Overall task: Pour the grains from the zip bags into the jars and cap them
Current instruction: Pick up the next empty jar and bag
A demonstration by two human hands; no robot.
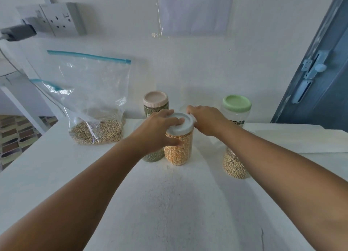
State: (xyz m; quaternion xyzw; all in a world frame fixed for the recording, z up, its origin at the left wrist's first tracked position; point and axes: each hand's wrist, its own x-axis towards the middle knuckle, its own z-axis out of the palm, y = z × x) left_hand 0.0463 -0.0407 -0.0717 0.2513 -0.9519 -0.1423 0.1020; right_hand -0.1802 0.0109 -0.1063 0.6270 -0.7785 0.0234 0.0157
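Note:
On the white counter [169, 203] stands a clear jar of yellow corn [178, 152] with a white lid [181, 125]. My left hand [158, 132] grips it, fingers over the lid and thumb on the jar's side. My right hand [207, 118] rests against the lid's right rim with its fingers reaching behind it. Just left of it is a pink-lidded jar [155, 100] of green grains. A green-lidded jar [236, 102] with beige beans at its bottom stands to the right. A zip bag [94, 130] holding beige grains leans on the wall at the left.
A second, crumpled zip bag [49, 86] lies against the first. A wall socket with a plug [56, 18] is at the upper left, a blue door [316, 71] at the right. A clear plastic sheet [195, 11] hangs on the wall. A flat white sheet [291, 139] covers the counter's right.

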